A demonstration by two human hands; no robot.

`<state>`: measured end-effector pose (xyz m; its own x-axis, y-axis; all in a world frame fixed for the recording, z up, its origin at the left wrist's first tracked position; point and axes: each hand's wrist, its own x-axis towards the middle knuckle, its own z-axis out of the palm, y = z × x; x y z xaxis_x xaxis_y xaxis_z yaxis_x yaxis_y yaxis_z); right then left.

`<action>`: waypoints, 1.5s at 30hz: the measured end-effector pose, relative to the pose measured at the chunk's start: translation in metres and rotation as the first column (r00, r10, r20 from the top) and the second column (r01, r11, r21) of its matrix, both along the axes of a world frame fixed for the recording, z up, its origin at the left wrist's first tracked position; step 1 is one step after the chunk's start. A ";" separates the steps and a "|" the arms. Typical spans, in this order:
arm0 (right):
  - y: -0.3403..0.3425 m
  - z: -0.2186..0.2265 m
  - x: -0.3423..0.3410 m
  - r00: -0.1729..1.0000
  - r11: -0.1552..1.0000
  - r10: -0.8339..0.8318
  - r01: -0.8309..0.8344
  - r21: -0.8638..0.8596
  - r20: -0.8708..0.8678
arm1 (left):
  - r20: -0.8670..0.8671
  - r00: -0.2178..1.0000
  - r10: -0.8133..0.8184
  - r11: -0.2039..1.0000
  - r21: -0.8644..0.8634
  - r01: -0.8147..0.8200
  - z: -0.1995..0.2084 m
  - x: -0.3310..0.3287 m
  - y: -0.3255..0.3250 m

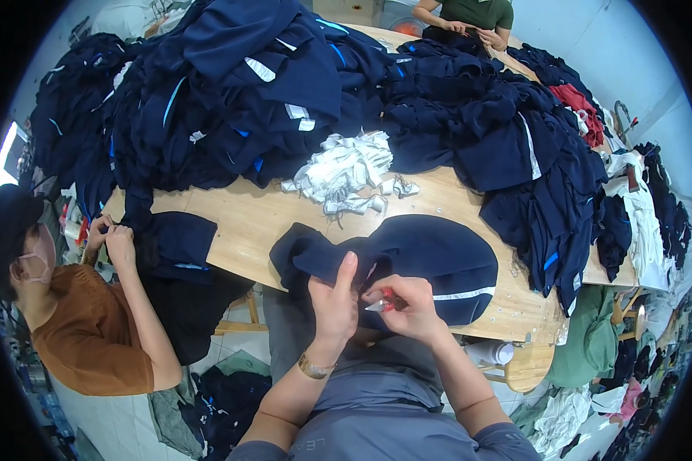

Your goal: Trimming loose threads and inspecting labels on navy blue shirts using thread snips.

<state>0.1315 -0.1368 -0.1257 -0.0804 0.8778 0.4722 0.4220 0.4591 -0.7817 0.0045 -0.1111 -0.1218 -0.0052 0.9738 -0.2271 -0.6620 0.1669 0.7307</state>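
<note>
A navy garment (430,253) with a white stripe lies across the table's near edge in front of me. My left hand (335,301) grips its near left part, thumb pointing up and fingers partly hidden by the cloth. Close beside it, my right hand (407,306) is closed around small red-handled thread snips (388,298). Their short silver blade points left, toward my left hand. A small pale spot, perhaps a label or thread, shows on the cloth between the hands.
Beyond the garment sits a heap of white strips (350,169) on the wooden table (238,223). Large navy garment piles (231,100) rise behind and to the right. A co-worker in brown (92,323) handles dark cloth at left; another in green (477,15) works at the far side.
</note>
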 end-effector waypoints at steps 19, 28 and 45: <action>0.016 0.007 0.016 0.831 0.955 -0.293 0.228 0.190 0.473 | 0.048 0.999 0.019 0.995 0.097 -0.024 -0.004 0.002 0.000; 0.017 0.009 0.020 0.802 0.939 -0.328 0.216 0.269 0.499 | 0.027 0.999 0.040 0.993 0.109 -0.042 -0.002 0.004 0.000; 0.017 0.006 0.020 0.811 0.946 -0.303 0.191 0.263 0.501 | 0.136 0.987 -0.081 0.997 0.008 0.081 0.003 0.000 0.001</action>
<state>0.1517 -0.1194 -0.1197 -0.1592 0.7989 0.5799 0.8625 0.3984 -0.3121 0.0042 -0.1103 -0.1185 0.1046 0.9703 -0.2180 -0.7397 0.2224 0.6351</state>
